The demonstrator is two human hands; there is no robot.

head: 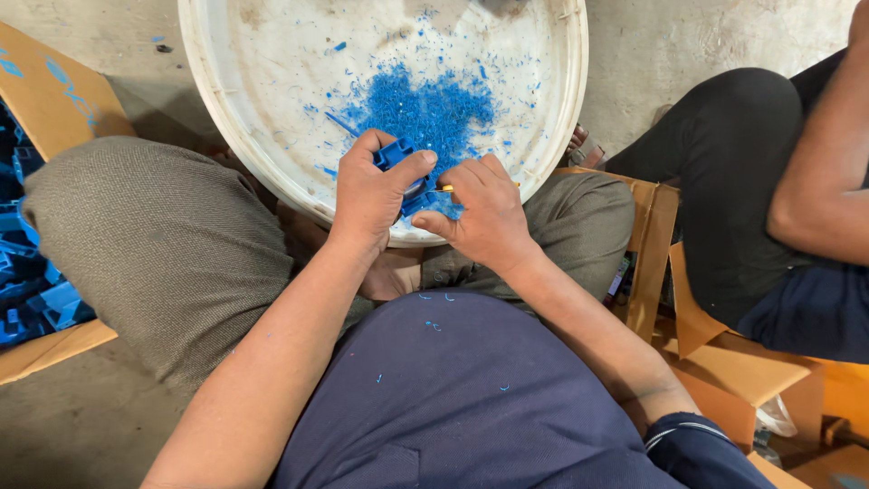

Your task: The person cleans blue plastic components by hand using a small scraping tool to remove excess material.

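Left hand [373,195] is clamped on a blue part [396,154] over the tub [566,100]; right hand [484,213] grips a small tool against it. Trimming appears under way, shavings [425,109] dropping below. Next stroke calls for a steady grip, blade kept off the fingers.

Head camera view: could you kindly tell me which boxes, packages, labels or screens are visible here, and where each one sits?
Open brown cardboard box, far left on the floor: flaps spread, filled with blue plastic parts.
Brown cardboard cartons, right side beside the seated neighbour: plain flaps, contents mostly hidden.
No labels, signs or screens can be made out.
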